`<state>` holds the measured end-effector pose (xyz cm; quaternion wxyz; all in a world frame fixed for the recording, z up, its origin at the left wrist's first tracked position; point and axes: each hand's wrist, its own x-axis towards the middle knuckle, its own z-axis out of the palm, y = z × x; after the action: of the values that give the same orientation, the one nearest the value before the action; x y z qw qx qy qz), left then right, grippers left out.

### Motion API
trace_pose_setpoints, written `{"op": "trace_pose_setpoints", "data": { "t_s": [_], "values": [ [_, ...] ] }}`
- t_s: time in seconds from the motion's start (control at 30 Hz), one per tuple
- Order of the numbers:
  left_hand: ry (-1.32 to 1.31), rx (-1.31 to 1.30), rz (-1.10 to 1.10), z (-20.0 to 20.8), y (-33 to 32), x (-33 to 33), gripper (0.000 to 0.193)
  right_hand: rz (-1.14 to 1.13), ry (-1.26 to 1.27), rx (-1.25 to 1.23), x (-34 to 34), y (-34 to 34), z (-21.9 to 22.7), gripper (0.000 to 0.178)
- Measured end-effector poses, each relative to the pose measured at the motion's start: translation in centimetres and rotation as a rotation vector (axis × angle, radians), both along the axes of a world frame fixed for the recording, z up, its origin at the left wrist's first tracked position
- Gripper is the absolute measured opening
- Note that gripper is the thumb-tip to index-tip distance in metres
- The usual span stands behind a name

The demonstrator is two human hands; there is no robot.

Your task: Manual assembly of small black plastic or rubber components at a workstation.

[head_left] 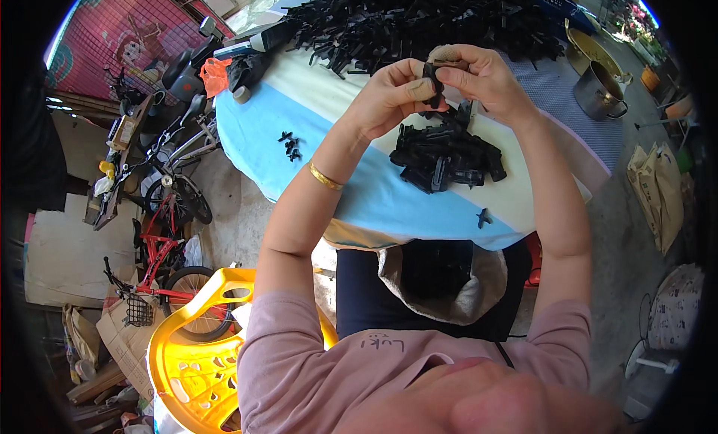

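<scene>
A small black plastic part [432, 84] is held up between my two hands above the table. My left hand [390, 99], with a gold bangle on its wrist, pinches it from the left; its thumb wears a beige wrap. From the right, my right hand [485, 79] closes thumb and forefinger on the same part, with a beige cover on a finger. The part's exact kind is too small to tell. Just below my hands lies a small heap of black plastic parts [449, 156]. A much larger pile of black pieces [419, 23] covers the table's far side.
A striped blue and cream cloth [262, 146] covers the table, with small black bits [290, 145] at left and one bit [484, 219] near the front edge. An open sack [485, 296] rests on my lap. A yellow chair [168, 359] stands left; a metal pot [600, 91] sits right.
</scene>
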<state>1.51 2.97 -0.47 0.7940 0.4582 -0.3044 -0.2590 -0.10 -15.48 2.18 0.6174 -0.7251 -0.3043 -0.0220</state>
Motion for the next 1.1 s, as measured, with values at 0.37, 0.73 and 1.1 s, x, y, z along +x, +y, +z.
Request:
{"op": "trace_pose_setpoints", "data": {
  "t_s": [0.37,0.73,1.1],
  "values": [
    [-0.210,0.076,0.437,0.3,-0.5,-0.2,0.013,-0.200,-0.173,-0.115,0.3,0.8,-0.8,0.016],
    [-0.343,0.066,0.666,0.4,-1.2,-1.1,0.017,-0.347,-0.316,-0.180,-0.5,1.8,-0.9,0.013],
    [-0.452,0.193,0.795,0.4,-1.7,-1.3,0.022,-0.263,0.023,-0.129,-0.1,1.3,-0.5,0.018]
  ]
}}
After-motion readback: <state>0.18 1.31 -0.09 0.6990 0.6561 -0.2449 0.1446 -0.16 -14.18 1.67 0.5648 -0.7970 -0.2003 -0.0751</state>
